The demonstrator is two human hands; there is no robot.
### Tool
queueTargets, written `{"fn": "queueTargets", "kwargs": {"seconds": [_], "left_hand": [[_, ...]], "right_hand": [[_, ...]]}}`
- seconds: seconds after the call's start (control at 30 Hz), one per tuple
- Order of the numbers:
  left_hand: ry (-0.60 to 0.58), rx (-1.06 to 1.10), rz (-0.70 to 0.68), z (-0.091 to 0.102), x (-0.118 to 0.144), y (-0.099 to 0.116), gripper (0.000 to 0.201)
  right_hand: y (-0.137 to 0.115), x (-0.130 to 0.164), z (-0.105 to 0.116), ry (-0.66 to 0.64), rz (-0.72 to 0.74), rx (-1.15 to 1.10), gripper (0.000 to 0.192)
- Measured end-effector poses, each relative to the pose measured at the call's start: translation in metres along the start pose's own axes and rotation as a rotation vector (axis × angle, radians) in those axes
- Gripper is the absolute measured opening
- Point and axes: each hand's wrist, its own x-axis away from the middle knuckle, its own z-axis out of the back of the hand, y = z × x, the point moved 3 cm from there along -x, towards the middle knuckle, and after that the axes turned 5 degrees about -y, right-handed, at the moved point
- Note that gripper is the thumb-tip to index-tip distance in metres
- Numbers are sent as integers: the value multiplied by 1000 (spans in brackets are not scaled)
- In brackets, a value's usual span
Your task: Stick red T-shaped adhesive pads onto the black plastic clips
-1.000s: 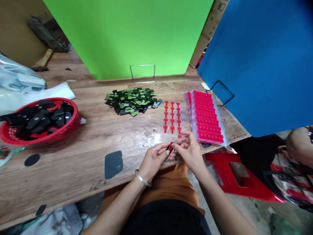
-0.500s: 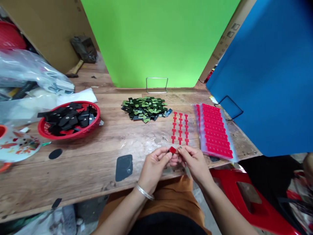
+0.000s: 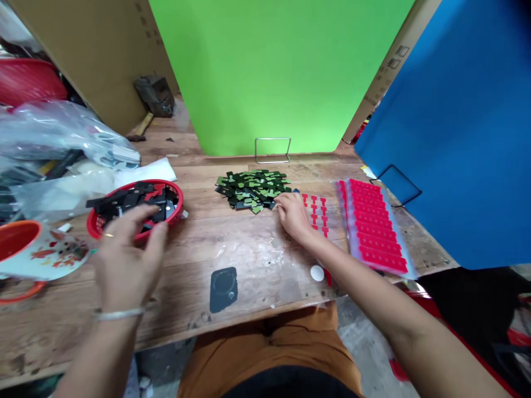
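My left hand (image 3: 126,257) is blurred, fingers spread, hovering just in front of a red basket (image 3: 174,213) filled with black pieces; I see nothing in it. My right hand (image 3: 292,216) lies on the table with its fingertips at the right edge of a pile of small green and black pieces (image 3: 251,188). Whether it pinches one does not show. Right beside that hand are rows of small red T-shaped stickers (image 3: 319,205) on a clear sheet. A stack of red sticker sheets (image 3: 373,226) lies further right.
A black pad (image 3: 224,288) and a white round dot (image 3: 317,272) lie near the wooden table's front edge (image 3: 249,318). An orange-and-white mug (image 3: 29,254) and plastic bags (image 3: 62,132) crowd the left. Green (image 3: 274,72) and blue (image 3: 456,127) boards stand behind.
Both hands have parted from the small red and black piece held near the front edge. The left swung to the basket, the right reached to the pile. The view turned left.
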Motion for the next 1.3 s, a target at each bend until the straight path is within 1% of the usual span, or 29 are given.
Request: {"fn": "queueTargets", "kwargs": {"seconds": [0.03, 0.07, 0.1, 0.17, 0.2, 0.27, 0.3, 0.37, 0.43, 0.5, 0.57, 0.63, 0.67, 0.7, 0.77, 0.8, 0.87, 0.9, 0.97, 1.03, 1.1, 1.2, 1.3], "left_hand": [[-48, 79, -35, -8, 16, 7, 33], [-121, 154, -36, -18, 32, 13, 29], [-220, 236, 16, -30, 49, 19, 27], [-409, 411, 196, -53, 77, 27, 30], [-492, 521, 283, -62, 87, 31, 31], [-623, 746, 460, -75, 98, 38, 36], [-670, 848, 541, -78, 99, 42, 38], [-747, 1021, 683, -81, 95, 48, 43], [-833, 1171, 796, -83, 90, 54, 47], [-921, 1305, 886, -86, 88, 59, 47], [-1009, 1369, 940, -90, 91, 61, 43], [-1106, 1350, 941, -95, 96, 63, 36], [-1156, 1313, 920, -96, 99, 64, 33], [-1206, 1263, 888, -98, 102, 65, 31], [-1286, 1153, 812, -102, 107, 70, 28], [-1306, 1107, 773, -103, 108, 73, 27], [-1312, 1062, 711, -108, 111, 82, 27], [-1298, 1055, 684, -110, 111, 86, 28], [-1259, 1031, 645, -115, 112, 97, 32], [-1229, 969, 629, -121, 113, 107, 36], [-1209, 925, 618, -128, 114, 116, 33], [-1180, 951, 586, -140, 118, 129, 24], [-1141, 1004, 601, -151, 124, 139, 23]], "right_hand": [[1, -10, -5, 5, 9, 50, 31], [3, -18, -9, 2, 8, 94, 34], [6, -25, -13, -13, 3, 130, 34], [10, -36, -20, -65, -2, 173, 29], [11, -39, -21, -91, 0, 184, 25], [7, -37, -18, -107, 22, 185, 24], [3, -33, -13, -88, 41, 171, 25], [-12, -17, 0, -17, 98, 91, 27], [-32, 8, 15, 41, 158, -62, 27], [-50, 39, 28, 20, 198, -231, 27], [-63, 71, 37, -84, 259, -358, 29], [-67, 99, 45, -147, 301, -444, 33], [-65, 111, 49, -174, 287, -469, 33], [-60, 121, 54, -180, 241, -484, 33], [-41, 137, 64, -150, 63, -487, 32], [-28, 145, 69, -117, -55, -481, 30], [-4, 159, 80, -50, -283, -462, 25], [7, 166, 85, -31, -370, -450, 22], [23, 178, 93, -20, -467, -406, 16], [30, 185, 97, -40, -476, -331, 11], [31, 188, 97, -69, -442, -247, 9], [28, 186, 93, -103, -387, -171, 11], [25, 180, 86, -136, -358, -131, 11]]}}
